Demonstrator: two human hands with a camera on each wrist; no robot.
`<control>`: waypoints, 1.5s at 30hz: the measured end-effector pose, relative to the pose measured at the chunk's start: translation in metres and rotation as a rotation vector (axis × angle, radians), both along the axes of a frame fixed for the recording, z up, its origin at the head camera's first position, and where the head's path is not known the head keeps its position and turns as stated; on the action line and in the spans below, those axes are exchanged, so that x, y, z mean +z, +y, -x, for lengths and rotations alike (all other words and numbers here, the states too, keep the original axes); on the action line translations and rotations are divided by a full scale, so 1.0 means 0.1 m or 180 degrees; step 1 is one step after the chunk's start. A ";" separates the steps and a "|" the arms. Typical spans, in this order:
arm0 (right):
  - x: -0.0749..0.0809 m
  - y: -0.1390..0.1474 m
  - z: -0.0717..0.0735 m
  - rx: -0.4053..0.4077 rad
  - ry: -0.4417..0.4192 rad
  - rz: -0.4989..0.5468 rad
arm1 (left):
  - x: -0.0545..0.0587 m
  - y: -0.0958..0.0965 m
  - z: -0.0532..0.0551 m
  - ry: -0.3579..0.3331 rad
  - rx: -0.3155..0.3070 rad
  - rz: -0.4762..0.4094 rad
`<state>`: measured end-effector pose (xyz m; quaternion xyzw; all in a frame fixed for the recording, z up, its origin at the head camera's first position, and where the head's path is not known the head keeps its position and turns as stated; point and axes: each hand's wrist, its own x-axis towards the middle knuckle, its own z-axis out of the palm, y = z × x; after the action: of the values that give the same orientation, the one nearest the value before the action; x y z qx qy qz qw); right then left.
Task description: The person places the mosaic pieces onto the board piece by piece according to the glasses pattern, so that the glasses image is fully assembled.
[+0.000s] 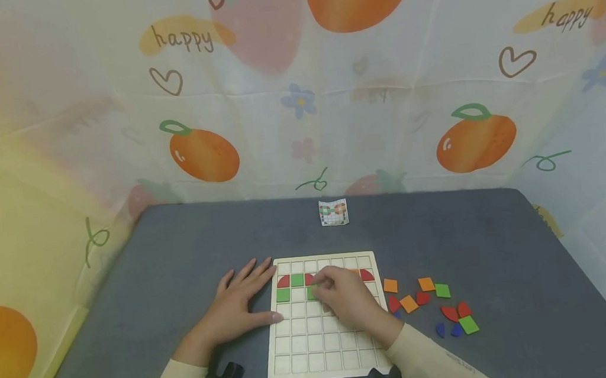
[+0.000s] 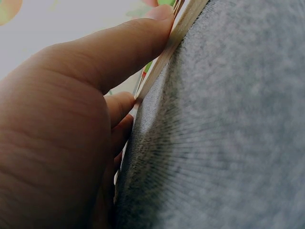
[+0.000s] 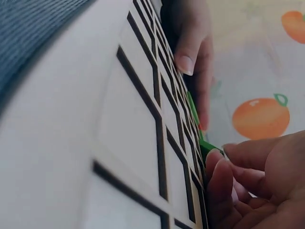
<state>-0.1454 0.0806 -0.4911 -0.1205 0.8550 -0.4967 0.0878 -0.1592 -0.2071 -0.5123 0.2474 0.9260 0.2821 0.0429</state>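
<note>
Green tile [image 3: 208, 147], pinched in my right grip [image 1: 345, 298], sits tilted at the far half of the board [image 1: 297, 343]; releasing it crooked could nudge the red piece [image 1: 308, 279] just beyond. My left grip [image 1: 232, 307], spread, touches the left edge.

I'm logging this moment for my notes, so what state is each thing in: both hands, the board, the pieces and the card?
board: flat, partly filled
left hand: fingers spread, touching the board's left edge
right hand: pinching a green tile
green tile: held, tilted to the board
loose pieces: scattered right of the board
card: face up, apart from the board
</note>
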 end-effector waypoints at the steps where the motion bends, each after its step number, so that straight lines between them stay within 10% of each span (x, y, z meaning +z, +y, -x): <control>1: 0.00 0.00 0.00 -0.0010 -0.0019 -0.0003 | 0.00 0.00 0.00 0.0003 0.0003 -0.0001; 28: 0.09 0.16 -0.07 0.0476 -0.0306 0.0562 | -0.02 0.01 0.01 -0.0020 0.0051 0.0055; 45: 0.21 0.90 -0.23 0.0457 -0.0108 0.0898 | -0.01 0.01 0.01 -0.0068 0.0032 0.0014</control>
<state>-0.1222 0.1707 -0.4703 -0.1839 0.7644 -0.6063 0.1198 -0.1599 -0.2060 -0.5130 0.2396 0.9273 0.2829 0.0520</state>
